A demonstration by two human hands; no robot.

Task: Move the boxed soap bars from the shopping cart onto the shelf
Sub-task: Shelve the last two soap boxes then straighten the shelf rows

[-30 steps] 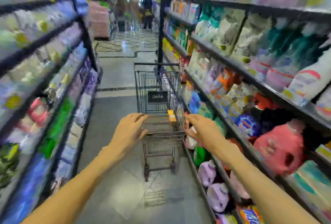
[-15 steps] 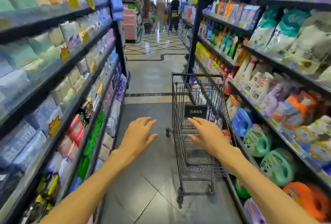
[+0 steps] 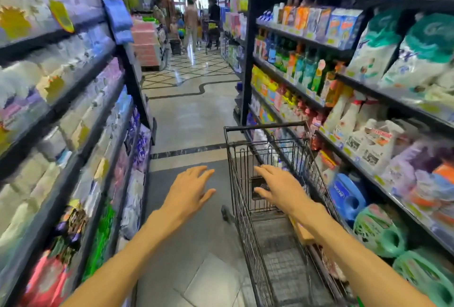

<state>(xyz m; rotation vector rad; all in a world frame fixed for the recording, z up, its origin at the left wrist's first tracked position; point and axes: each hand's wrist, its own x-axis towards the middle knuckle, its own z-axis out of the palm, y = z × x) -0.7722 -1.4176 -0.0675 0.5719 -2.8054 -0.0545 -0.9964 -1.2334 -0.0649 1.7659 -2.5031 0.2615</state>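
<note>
The cart [image 3: 277,184] has drawn nearer since a moment ago, beside the right shelf [image 3: 368,149]. Both hands, left [image 3: 190,190] and right [image 3: 278,187], reach out with fingers spread, holding nothing. A soap box [image 3: 301,231] lies inside the cart.

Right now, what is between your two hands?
In the head view, the shopping cart's left wire side stands between the left hand and the right hand, with grey floor below.

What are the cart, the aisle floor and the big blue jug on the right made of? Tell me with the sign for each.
Shopping cart: dark metal wire, judging by its thin welded grid bars.
Floor: polished stone or ceramic tile, probably; it is glossy, with seams and dark inlaid lines.
Blue jug: likely moulded plastic, smooth with a built-in handle hole.
</note>
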